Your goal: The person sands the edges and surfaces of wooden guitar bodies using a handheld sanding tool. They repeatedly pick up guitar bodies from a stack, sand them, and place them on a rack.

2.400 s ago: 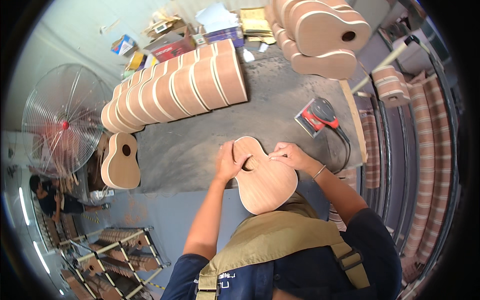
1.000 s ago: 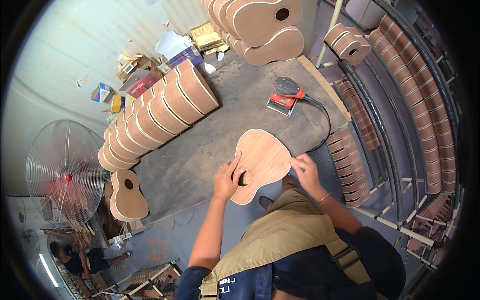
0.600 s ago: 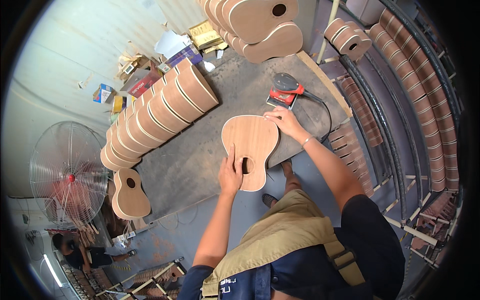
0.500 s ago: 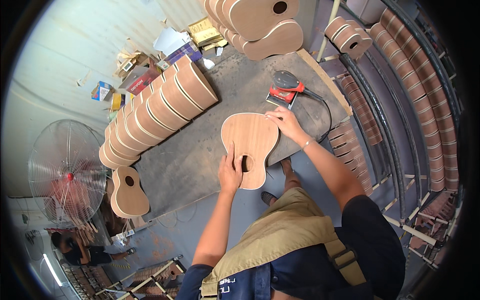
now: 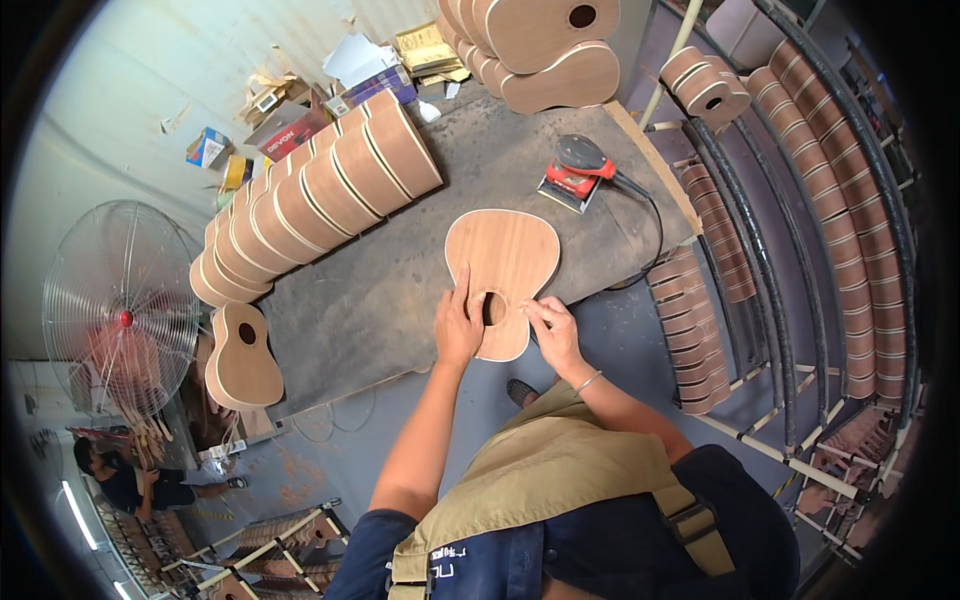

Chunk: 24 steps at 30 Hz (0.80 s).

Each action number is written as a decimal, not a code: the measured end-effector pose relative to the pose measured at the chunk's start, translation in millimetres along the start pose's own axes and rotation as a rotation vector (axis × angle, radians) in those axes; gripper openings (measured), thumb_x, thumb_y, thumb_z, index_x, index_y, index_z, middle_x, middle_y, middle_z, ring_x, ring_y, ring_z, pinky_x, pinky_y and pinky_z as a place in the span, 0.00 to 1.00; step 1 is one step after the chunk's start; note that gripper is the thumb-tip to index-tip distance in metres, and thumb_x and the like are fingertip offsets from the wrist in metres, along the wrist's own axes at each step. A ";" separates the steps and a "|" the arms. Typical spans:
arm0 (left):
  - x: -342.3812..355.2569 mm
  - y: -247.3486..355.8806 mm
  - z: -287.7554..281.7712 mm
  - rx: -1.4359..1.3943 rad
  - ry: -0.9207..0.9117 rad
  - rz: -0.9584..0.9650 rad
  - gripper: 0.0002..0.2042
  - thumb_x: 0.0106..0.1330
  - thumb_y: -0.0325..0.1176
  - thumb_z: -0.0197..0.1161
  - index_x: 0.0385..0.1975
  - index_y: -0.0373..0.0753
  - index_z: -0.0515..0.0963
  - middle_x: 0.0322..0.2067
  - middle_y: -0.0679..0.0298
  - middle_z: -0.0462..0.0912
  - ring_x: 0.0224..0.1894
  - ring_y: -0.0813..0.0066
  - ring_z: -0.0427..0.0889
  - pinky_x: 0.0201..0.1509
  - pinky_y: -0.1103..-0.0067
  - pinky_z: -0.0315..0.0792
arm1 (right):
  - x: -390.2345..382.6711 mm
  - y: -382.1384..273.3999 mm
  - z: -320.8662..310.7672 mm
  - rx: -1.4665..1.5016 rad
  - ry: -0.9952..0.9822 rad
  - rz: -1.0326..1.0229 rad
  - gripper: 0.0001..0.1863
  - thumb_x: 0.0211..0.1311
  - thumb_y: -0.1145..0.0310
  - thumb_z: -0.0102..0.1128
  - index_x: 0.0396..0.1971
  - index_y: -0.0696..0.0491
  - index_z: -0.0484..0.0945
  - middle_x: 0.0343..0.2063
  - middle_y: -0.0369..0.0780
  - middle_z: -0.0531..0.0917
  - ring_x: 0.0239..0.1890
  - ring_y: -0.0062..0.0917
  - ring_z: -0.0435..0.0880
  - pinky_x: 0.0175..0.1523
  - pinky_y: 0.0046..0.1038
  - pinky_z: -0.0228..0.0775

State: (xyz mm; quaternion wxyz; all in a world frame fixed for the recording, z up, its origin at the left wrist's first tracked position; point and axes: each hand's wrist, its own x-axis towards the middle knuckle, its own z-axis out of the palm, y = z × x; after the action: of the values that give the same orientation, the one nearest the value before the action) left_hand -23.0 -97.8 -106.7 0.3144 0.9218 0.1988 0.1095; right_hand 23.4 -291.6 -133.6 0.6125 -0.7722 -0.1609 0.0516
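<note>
A pale wooden ukulele body point(image 5: 505, 245) lies at the near edge of the dark workbench, its narrower end towards me and jutting past the edge. My left hand point(image 5: 459, 325) holds it at the left of the narrow end, index finger stretched along the top and thumb beside the round sound hole. At the right side by the waist, my right hand point(image 5: 553, 330) has its fingertips pinched together against the rim. Whatever those fingertips hold, if anything, is too small to make out. A red and grey electric sander point(image 5: 577, 170) rests beyond, on the right.
The workbench point(image 5: 345, 300) carries a long row of ukulele bodies point(image 5: 320, 195) at left and stacked bodies point(image 5: 560, 75) at the far end. Another body point(image 5: 245, 355) leans at its left corner. A fan point(image 5: 125, 318) stands left, racks point(image 5: 770, 280) right. One person point(image 5: 135, 480) sits lower left.
My right hand has moved towards me along the right rim, from the wide end to the waist. My left hand stays beside the sound hole. The whole view has shifted slightly.
</note>
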 end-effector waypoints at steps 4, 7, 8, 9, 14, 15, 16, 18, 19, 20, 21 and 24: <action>-0.7 -2.0 -0.3 0.009 -0.010 -0.029 0.29 0.78 0.46 0.58 0.79 0.55 0.65 0.40 0.47 0.80 0.46 0.44 0.81 0.53 0.57 0.75 | -28.2 -6.4 -11.4 -0.018 -0.135 0.019 0.10 0.74 0.72 0.65 0.49 0.58 0.89 0.33 0.40 0.82 0.36 0.24 0.82 0.43 0.25 0.74; 2.1 -0.4 1.5 0.017 -0.020 -0.044 0.30 0.78 0.46 0.59 0.79 0.58 0.65 0.41 0.47 0.80 0.47 0.44 0.81 0.55 0.57 0.75 | -54.5 -3.3 -7.9 -0.038 -0.113 -0.086 0.09 0.73 0.73 0.65 0.47 0.57 0.89 0.32 0.40 0.82 0.35 0.26 0.81 0.41 0.27 0.74; 1.8 0.0 1.3 0.024 -0.027 -0.057 0.30 0.78 0.46 0.59 0.79 0.59 0.65 0.42 0.47 0.80 0.48 0.44 0.81 0.55 0.57 0.75 | -63.0 -0.6 -8.3 -0.110 -0.211 -0.076 0.08 0.73 0.72 0.67 0.45 0.55 0.91 0.31 0.39 0.83 0.34 0.27 0.82 0.41 0.28 0.75; 2.0 0.3 -1.6 0.029 -0.042 -0.057 0.31 0.77 0.46 0.60 0.79 0.57 0.64 0.42 0.47 0.80 0.48 0.44 0.81 0.56 0.58 0.75 | -73.3 -3.8 -4.4 -0.118 -0.382 -0.274 0.07 0.72 0.71 0.67 0.42 0.53 0.92 0.32 0.39 0.84 0.34 0.27 0.84 0.41 0.29 0.77; -12.0 -20.3 3.2 -0.151 0.203 0.052 0.38 0.75 0.46 0.65 0.79 0.38 0.59 0.46 0.47 0.81 0.51 0.50 0.81 0.60 0.60 0.73 | -80.6 -30.5 -13.9 0.072 -0.682 -0.149 0.07 0.72 0.70 0.67 0.43 0.51 0.92 0.34 0.39 0.86 0.36 0.24 0.87 0.42 0.29 0.78; -23.5 -29.7 10.9 -0.166 0.339 -0.036 0.36 0.72 0.47 0.69 0.73 0.32 0.64 0.46 0.48 0.82 0.48 0.56 0.82 0.57 0.63 0.76 | -72.5 -34.0 -23.2 0.043 -0.640 -0.036 0.08 0.72 0.70 0.67 0.45 0.51 0.92 0.33 0.39 0.87 0.36 0.25 0.87 0.41 0.30 0.79; -37.2 -36.9 19.7 -0.192 0.469 -0.115 0.36 0.70 0.47 0.72 0.66 0.26 0.68 0.46 0.49 0.82 0.45 0.61 0.83 0.53 0.66 0.78 | -67.1 -26.8 -32.8 -0.011 -0.585 -0.059 0.09 0.72 0.70 0.67 0.46 0.51 0.92 0.33 0.40 0.87 0.35 0.26 0.87 0.41 0.30 0.79; -67.6 -62.6 25.4 -0.686 0.335 -0.626 0.25 0.67 0.48 0.77 0.46 0.33 0.75 0.38 0.55 0.84 0.36 0.72 0.83 0.43 0.74 0.80 | -60.9 -3.0 -51.0 -0.096 -0.492 -0.083 0.10 0.71 0.69 0.67 0.47 0.51 0.92 0.33 0.40 0.88 0.34 0.27 0.87 0.41 0.30 0.79; -67.9 -49.4 14.5 -0.981 0.051 -0.797 0.21 0.65 0.47 0.79 0.34 0.42 0.73 0.28 0.64 0.81 0.29 0.76 0.81 0.37 0.81 0.80 | -65.0 17.0 -66.5 -0.128 -0.431 -0.065 0.10 0.70 0.69 0.68 0.47 0.50 0.92 0.33 0.41 0.88 0.34 0.28 0.86 0.41 0.30 0.79; -71.5 -21.6 6.3 -1.154 -0.015 -0.952 0.19 0.64 0.47 0.79 0.34 0.41 0.76 0.25 0.67 0.80 0.31 0.74 0.81 0.43 0.76 0.83 | -67.9 27.1 -80.4 -0.176 -0.409 -0.025 0.10 0.70 0.68 0.68 0.48 0.49 0.92 0.34 0.41 0.89 0.34 0.30 0.86 0.41 0.31 0.79; -78.3 -39.0 11.2 -1.315 -0.031 -0.983 0.19 0.66 0.43 0.79 0.43 0.40 0.76 0.35 0.64 0.82 0.39 0.72 0.85 0.41 0.76 0.79 | -66.4 24.8 -86.9 -0.156 -0.463 0.080 0.11 0.70 0.63 0.68 0.44 0.51 0.92 0.37 0.43 0.89 0.42 0.37 0.86 0.50 0.36 0.78; -71.7 -4.7 2.6 -1.302 -0.011 -0.823 0.21 0.68 0.38 0.76 0.54 0.38 0.75 0.46 0.64 0.84 0.46 0.71 0.84 0.46 0.75 0.78 | -67.5 48.0 -123.1 -0.238 -0.424 0.008 0.11 0.71 0.63 0.66 0.46 0.49 0.92 0.34 0.42 0.88 0.35 0.35 0.86 0.43 0.34 0.78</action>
State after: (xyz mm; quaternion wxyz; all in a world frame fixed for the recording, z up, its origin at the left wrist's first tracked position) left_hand -87.9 -126.9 -117.1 0.8098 0.4032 0.4197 0.0741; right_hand 2.7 -436.5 -157.7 0.4696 -0.8115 -0.2876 0.1956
